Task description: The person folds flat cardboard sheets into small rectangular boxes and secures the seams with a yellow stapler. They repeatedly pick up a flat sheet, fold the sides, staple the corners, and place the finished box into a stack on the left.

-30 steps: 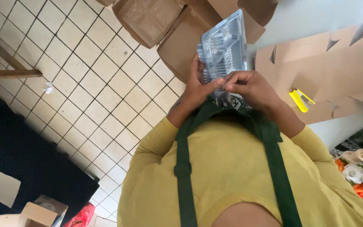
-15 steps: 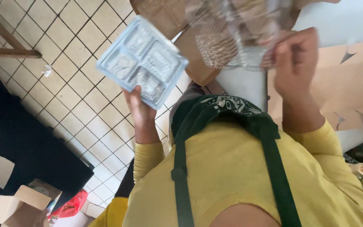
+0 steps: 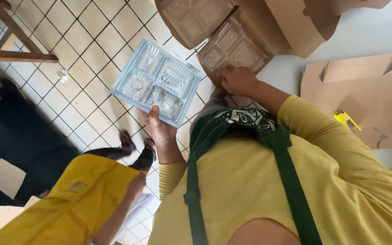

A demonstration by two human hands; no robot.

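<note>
My left hand (image 3: 159,125) grips one corner of a clear plastic tray (image 3: 156,80) with four compartments and holds it flat over the tiled floor. My right hand (image 3: 237,80) is closed on the near edge of another clear compartment tray (image 3: 230,49) that lies in an open brown cardboard box (image 3: 275,27). A further clear tray (image 3: 192,17) lies on a box flap beside it. I wear a yellow shirt and a green apron.
Another person in yellow (image 3: 75,199) stands at the lower left, one hand (image 3: 137,183) near white paper, feet on the tiles. Flat cardboard sheets (image 3: 364,100) and a yellow tool (image 3: 346,119) lie on the grey surface at right. A wooden frame (image 3: 12,54) stands far left.
The two hands, together on the trays a second ago, have parted. The left hand carried one tray out to the left; the right hand brought the other down into the cardboard box.
</note>
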